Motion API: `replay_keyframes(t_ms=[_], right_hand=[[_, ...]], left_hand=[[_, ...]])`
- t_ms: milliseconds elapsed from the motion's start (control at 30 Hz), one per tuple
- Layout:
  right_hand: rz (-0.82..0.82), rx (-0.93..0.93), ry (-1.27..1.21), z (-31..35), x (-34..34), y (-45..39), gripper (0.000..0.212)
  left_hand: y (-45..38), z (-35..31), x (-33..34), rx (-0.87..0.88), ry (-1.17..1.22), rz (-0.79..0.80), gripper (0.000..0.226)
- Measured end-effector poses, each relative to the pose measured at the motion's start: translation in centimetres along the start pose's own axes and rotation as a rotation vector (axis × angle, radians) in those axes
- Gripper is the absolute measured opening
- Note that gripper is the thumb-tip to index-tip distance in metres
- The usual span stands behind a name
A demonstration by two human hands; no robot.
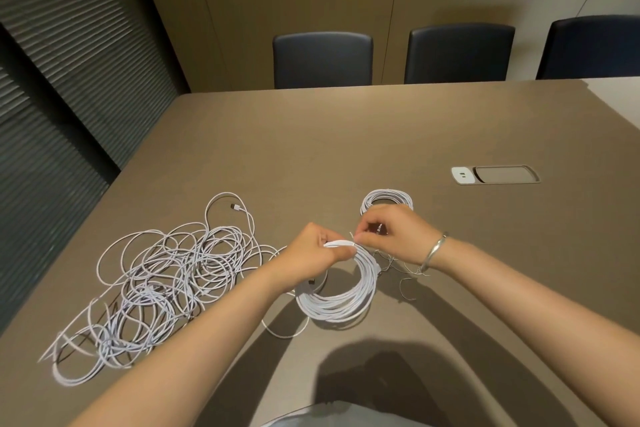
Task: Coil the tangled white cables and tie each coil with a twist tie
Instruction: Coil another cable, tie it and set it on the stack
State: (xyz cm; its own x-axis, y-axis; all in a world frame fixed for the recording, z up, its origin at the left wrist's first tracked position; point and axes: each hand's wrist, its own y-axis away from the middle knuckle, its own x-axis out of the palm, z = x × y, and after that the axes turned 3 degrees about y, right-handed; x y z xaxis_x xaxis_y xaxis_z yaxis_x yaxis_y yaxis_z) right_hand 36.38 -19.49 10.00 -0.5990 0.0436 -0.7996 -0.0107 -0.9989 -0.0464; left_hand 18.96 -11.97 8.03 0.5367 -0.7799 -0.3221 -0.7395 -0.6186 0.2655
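A white cable coil (pixel 346 302) lies on the brown table in front of me. My left hand (pixel 313 253) grips its top, where the strands bunch together. Just to the right, my right hand (pixel 391 232) pinches a thin twist tie (pixel 353 238) at the top of that coil. Several loose twist ties (pixel 407 274) lie under my right wrist. A finished smaller coil (pixel 387 198) sits just beyond my right hand. A big tangle of white cables (pixel 162 274) spreads over the table to the left, with a plug end (pixel 236 207) at its far side.
A recessed socket panel (pixel 495 174) is set into the table (pixel 346 135) at the right. Three dark chairs (pixel 322 59) stand along the far edge. A slatted dark wall runs along the left. A silver bangle (pixel 434 250) is on my right wrist.
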Motion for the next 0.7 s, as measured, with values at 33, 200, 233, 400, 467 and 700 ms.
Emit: replay_keyframes(t_ms=[33,200,233,400,467,700], right_hand=[[0.011,0.038,-0.020,0.1,0.0,-0.1,0.008],[0.060,0.373,-0.230,0.6,0.4,-1.0,0.023],[0.050,0.444,-0.289,0.6,0.7,-1.2,0.023],[-0.034,0.609,-0.361,0.9,1.9,-1.8,0.026],[-0.092,0.620,-0.370,0.8,2.1,-1.8,0.028],[-0.406,0.651,-0.609,1.1,3.6,-1.8,0.027]], left_hand=[[0.0,0.0,0.0,0.007,-0.003,0.000,0.036],[-0.1,0.0,0.7,0.176,-0.348,-0.105,0.027],[0.1,-0.1,1.0,0.211,-0.469,-0.138,0.022],[0.3,0.2,2.8,0.261,-0.743,-0.299,0.025],[0.2,0.7,3.1,0.270,-0.717,-0.350,0.029],[-0.6,1.4,2.8,0.449,-0.595,-0.472,0.032]])
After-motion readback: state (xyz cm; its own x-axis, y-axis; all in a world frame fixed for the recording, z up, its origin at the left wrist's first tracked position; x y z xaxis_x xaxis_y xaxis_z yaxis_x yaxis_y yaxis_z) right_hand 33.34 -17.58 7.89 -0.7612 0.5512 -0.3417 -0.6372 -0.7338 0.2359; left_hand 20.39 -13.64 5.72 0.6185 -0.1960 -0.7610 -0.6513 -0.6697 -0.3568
